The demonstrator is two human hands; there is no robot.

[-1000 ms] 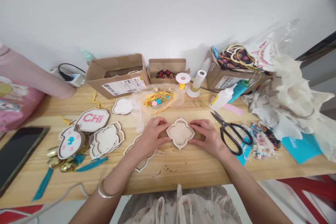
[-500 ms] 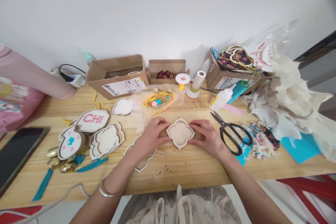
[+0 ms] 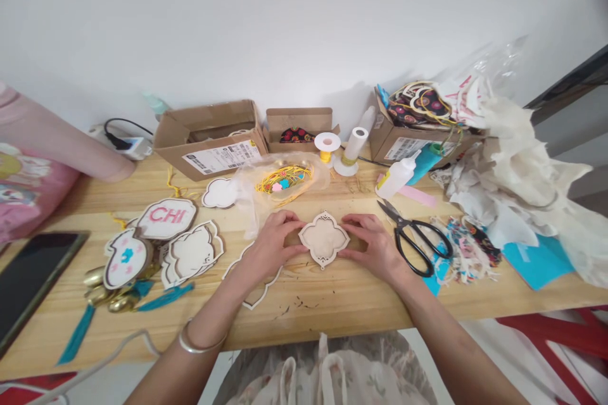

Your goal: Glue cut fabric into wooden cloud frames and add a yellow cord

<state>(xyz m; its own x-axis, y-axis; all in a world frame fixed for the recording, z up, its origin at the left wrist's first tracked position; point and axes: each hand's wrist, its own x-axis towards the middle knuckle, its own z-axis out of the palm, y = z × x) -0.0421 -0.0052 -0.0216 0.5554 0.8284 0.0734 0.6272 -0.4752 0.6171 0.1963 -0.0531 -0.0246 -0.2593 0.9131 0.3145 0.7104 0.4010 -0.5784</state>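
Observation:
Between my hands is a small wooden plaque [image 3: 324, 239] with four lobes, a raised rim and cut-out ornament at its top and bottom. My left hand [image 3: 277, 237] grips its left edge between thumb and fingers. On the opposite edge, my right hand [image 3: 373, 243] pinches it the same way. Partly under my left wrist lies a larger wooden outline frame [image 3: 256, 296]. Black-handled scissors [image 3: 418, 237], blades slightly parted, rest just right of my right hand. A white glue bottle [image 3: 397, 177] stands tilted behind them.
At left lie a plaque lettered CHI [image 3: 167, 218], a flower-decorated plaque [image 3: 125, 264], brass bells [image 3: 124, 301] and a phone [image 3: 38, 278]. Cardboard boxes [image 3: 209, 145] line the wall. Yellow cords sit in a sheer pouch [image 3: 304, 199]. Fabric scraps [image 3: 472, 250] and blue sheets [image 3: 539, 261] are right.
The whole view has shifted slightly. Both hands keep their hold on the plaque, with no clear movement of it on the table.

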